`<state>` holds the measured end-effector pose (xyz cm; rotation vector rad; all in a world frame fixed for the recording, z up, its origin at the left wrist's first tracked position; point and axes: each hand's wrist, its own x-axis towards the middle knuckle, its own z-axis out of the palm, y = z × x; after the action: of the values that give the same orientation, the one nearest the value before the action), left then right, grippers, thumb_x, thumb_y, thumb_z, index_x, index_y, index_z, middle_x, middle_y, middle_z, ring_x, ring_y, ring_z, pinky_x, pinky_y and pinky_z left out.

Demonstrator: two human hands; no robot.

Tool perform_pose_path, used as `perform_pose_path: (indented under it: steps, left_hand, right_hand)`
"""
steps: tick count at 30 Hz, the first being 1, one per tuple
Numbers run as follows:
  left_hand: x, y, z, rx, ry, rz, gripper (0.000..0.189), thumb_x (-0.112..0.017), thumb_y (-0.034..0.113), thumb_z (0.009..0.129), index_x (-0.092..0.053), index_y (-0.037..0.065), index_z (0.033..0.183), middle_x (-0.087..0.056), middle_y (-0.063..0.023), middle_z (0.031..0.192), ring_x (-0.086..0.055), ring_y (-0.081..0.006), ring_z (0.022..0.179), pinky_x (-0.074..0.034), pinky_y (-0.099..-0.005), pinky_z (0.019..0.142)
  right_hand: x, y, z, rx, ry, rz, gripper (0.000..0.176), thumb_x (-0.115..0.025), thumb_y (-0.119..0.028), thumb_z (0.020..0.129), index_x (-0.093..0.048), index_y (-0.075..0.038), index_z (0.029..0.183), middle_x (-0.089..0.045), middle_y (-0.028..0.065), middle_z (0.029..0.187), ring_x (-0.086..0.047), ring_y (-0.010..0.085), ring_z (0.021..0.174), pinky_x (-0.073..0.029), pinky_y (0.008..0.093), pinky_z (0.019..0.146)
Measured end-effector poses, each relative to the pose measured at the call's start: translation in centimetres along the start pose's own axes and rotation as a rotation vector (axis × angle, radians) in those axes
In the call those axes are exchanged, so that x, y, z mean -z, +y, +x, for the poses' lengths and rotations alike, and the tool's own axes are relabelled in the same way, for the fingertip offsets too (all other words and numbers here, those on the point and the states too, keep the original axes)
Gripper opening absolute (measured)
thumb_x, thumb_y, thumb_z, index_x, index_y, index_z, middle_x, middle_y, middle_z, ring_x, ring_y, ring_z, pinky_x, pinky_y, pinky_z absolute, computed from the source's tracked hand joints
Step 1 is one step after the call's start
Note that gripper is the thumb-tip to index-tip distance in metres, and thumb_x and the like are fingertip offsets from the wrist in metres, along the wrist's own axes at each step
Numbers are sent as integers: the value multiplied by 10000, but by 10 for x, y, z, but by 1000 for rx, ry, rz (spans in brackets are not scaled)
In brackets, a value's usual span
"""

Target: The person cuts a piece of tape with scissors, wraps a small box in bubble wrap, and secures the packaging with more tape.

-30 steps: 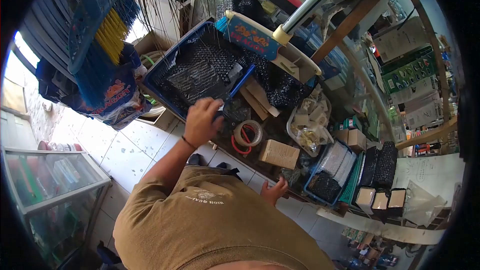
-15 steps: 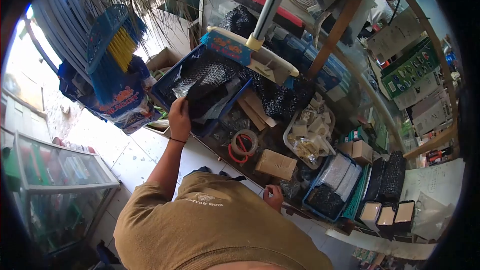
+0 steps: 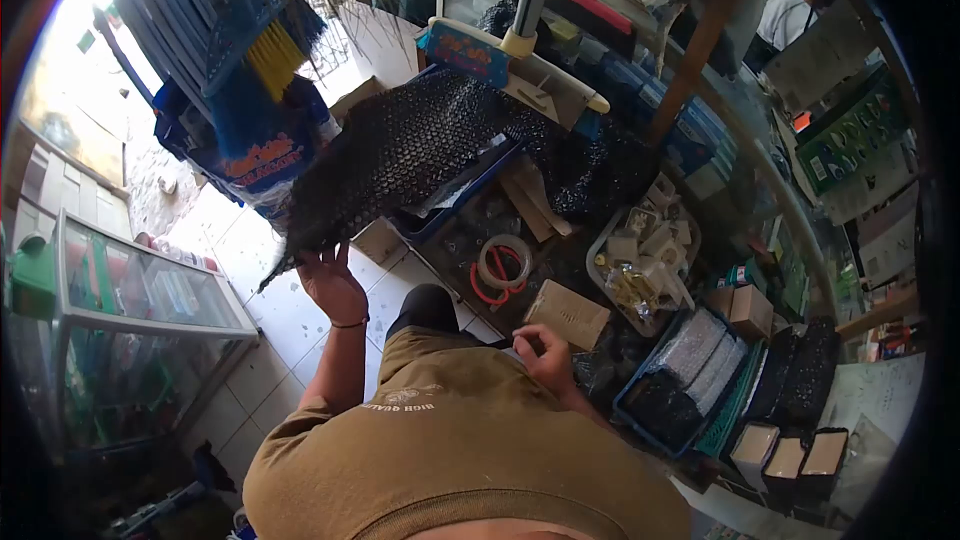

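So this big black bubble wrap sheet (image 3: pixel 400 145) stretches from upper centre toward the left, over the blue plastic basket (image 3: pixel 470 198). My left hand (image 3: pixel 333 285) is pinching its lower-left edge. My right hand (image 3: pixel 545 358) is curled near the brown cardboard box (image 3: pixel 568 314), can't tell if it's holding anything.

On my feed, the person's left hand (image 3: pixel 333 285) is bare, with a thin dark band (image 3: pixel 350 324) just behind it at the wrist. Farther back along that arm I get a short, loose, creased brownish-olive sleeve (image 3: pixel 290 430). It joins a matching shirt (image 3: pixel 480 450) with a ribbed neckline (image 3: pixel 470 502). Behind the hand, on the chest, I see a small pale emblem (image 3: pixel 403 396) above lettering (image 3: pixel 398 407) starting "HIGH"; the rest is hard for me to read. The right hand (image 3: pixel 545 355) is gloveless too.
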<state>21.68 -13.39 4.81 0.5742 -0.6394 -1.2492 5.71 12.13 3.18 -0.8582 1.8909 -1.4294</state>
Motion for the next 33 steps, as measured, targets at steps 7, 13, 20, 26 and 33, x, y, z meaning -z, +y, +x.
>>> perform_pose_path:
  steps: [7,13,20,26,33]
  left_hand:
    - [15,15,-1,202,212,-65,389,-356,316,941,-396,69,1239,-452,-111,1223,-473,-270,1087,-432,-466,880]
    - [18,-1,-8,333,147,-57,368,-341,294,945,-438,76,1226,-502,-107,1190,-492,-255,1071,-427,-429,879]
    - [27,4,-22,93,279,-7,434,-343,321,946,-407,27,1258,-482,-109,1223,-485,-251,1089,-377,-383,946]
    - [41,12,-24,102,326,73,491,-359,365,943,-414,-31,1228,-496,-120,1191,-500,-230,1057,-392,-355,926]
    - [53,-8,-35,233,192,358,373,-539,233,881,-477,-47,1121,-571,-118,1037,-582,-197,888,-477,-298,775]
  right_hand:
    - [9,-57,83,325,38,-253,211,-585,-127,793,-578,-35,982,-588,105,925,-580,204,811,-455,307,715]
    - [15,-74,175,653,9,-1173,480,-590,-347,778,-483,-190,1219,-282,85,1371,-257,315,1266,-194,541,1012]
    - [64,-61,304,114,36,-1718,626,-496,-499,804,-373,-180,1329,-261,63,1420,-148,299,1330,-59,600,1021]
    - [124,-44,348,-196,-9,-1444,557,-505,-483,809,-490,-143,1250,-300,89,1399,-236,291,1303,-167,538,1031]
    - [109,-35,323,259,94,-1319,422,-593,-408,773,-591,-94,1055,-374,124,1340,-401,293,1186,-323,491,952]
